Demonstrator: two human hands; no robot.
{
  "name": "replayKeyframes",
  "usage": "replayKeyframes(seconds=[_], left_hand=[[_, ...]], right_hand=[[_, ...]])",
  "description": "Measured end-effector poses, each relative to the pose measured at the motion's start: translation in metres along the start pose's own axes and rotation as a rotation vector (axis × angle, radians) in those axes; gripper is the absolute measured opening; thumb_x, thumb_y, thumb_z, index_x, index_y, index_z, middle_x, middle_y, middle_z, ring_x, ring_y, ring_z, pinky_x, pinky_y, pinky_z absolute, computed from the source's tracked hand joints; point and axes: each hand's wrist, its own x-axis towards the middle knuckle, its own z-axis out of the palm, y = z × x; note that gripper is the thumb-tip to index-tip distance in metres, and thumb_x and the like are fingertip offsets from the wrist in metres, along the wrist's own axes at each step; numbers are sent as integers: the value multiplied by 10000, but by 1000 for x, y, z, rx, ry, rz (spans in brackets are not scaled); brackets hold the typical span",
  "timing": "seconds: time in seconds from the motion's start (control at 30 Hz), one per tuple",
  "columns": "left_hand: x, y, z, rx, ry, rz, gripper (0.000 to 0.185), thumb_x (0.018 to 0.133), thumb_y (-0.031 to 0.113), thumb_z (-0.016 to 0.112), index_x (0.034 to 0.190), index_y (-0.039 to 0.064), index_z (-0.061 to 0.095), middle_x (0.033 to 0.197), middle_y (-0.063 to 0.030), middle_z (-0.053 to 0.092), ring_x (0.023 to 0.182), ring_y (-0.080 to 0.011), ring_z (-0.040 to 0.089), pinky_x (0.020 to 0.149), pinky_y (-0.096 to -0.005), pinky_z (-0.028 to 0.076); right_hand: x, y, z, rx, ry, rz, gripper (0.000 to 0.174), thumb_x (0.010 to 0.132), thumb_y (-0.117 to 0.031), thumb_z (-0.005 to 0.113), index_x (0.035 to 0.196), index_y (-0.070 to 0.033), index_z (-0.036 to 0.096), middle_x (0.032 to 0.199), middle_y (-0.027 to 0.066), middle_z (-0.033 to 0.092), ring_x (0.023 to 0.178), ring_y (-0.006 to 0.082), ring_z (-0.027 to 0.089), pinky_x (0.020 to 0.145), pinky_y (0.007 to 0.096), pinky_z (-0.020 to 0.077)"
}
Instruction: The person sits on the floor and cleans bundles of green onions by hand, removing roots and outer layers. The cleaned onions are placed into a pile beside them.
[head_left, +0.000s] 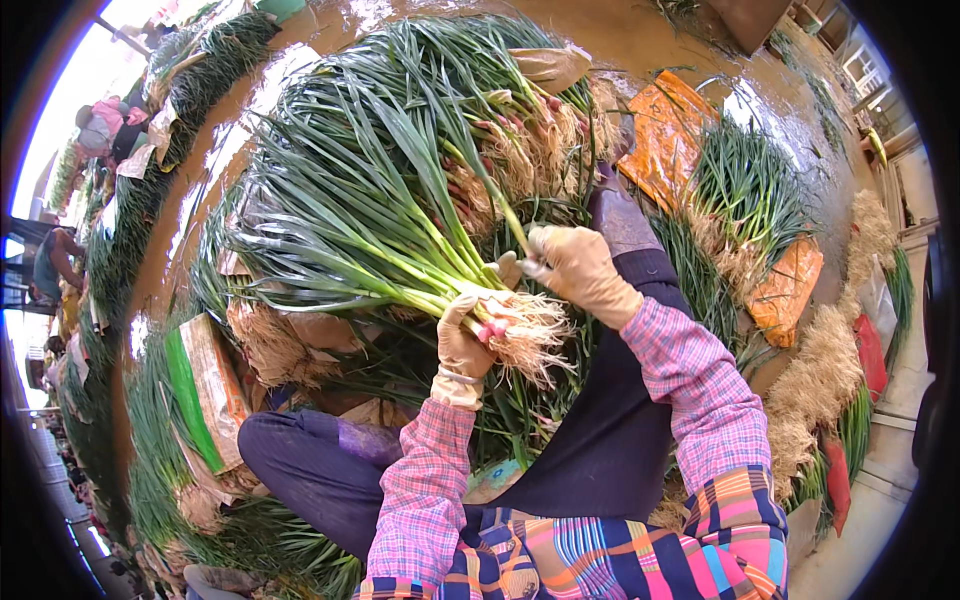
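My gloved left hand (461, 349) is wrapped around a bunch of spring onions (420, 289), near its pinkish bulbs and pale roots. The green leaves fan out toward the upper left, and the roots point right. Just right of the bunch, my gloved right hand (585, 274) pinches the end of a single yellowish-green stalk (506, 210) between thumb and fingers. The upper part of that stalk runs up among other leaves. Beyond both hands lies a large heap of spring onions (390, 90), with its bulbs and tangled roots on the right side.
Orange plastic sheets (660, 135) lie at the upper right beside another onion bunch (750, 187). A green-and-white woven sack (210, 390) is at the left. Rows of onions (817, 390) line the right edge. Wet brown floor (180, 217) surrounds the heap. Another person (56, 259) is at the far left.
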Motion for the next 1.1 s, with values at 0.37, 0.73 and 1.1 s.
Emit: replayKeyframes(seconds=[0.37, 0.73, 1.1], left_hand=[[-11, 5, 14, -223, -127, -37, 641, 819, 278, 617, 1351, -42, 457, 1296, -201, 574, 1229, -345, 550, 1166, -537, 332], [-11, 7, -1, -122, -127, -51, 591, 822, 275, 625, 1319, -16, 493, 1271, -197, 580, 1182, -336, 574, 1029, -506, 465], [-17, 5, -5, 145, 250, -103, 340, 905, 197, 606, 1009, -127, 612, 780, -148, 681, 495, -175, 590, 600, -323, 573]], right_hand=[[12, 8, -20, 614, 32, 110, 303, 908, -242, 702, 1134, -51, 639, 978, 119, 659, 946, 242, 647, 847, 350, 515], [27, 31, -46, 8, -464, 572, 271, 911, -304, 703, 987, -44, 695, 870, 92, 716, 842, 225, 675, 772, 363, 511], [66, -22, 36, -220, -180, -229, 120, 707, -182, 689, 681, -66, 668, 674, 154, 645, 633, 331, 663, 547, 424, 516]])
